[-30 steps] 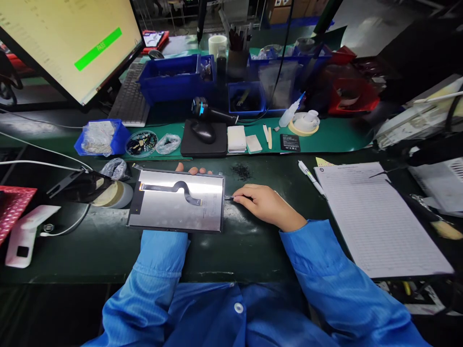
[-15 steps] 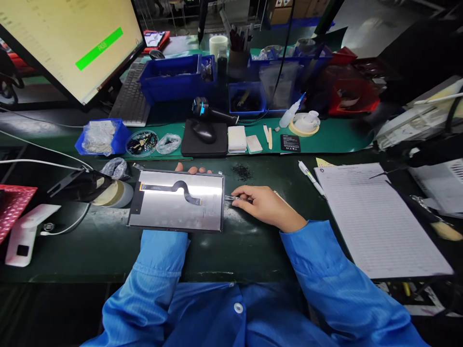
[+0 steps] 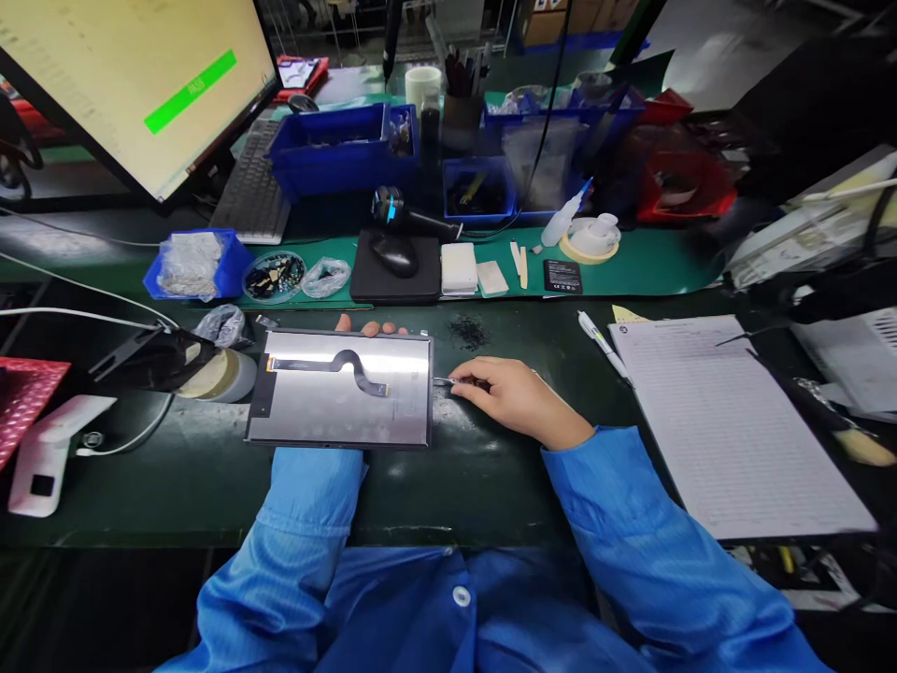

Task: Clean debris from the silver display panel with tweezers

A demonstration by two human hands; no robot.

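Note:
A tablet-sized display panel lies across my left hand, its metallic back facing up. Only the fingertips show past its far edge; the palm is hidden underneath. A dark flex cable curves over the panel's back. At the panel's right edge, my right hand pinches a pair of tweezers, their thin tips at or very near that edge. A small heap of black scraps lies on the dark bench just beyond my right fingers.
Paper sheets and a white pen lie at right. Behind stand a mouse, a barcode scanner and blue bins. Left are a tape roll, cables and a monitor showing a green PASS bar.
The panel and my left hand have shifted very slightly left. The tweezers stay at the panel's right edge, with my right hand almost unmoved.

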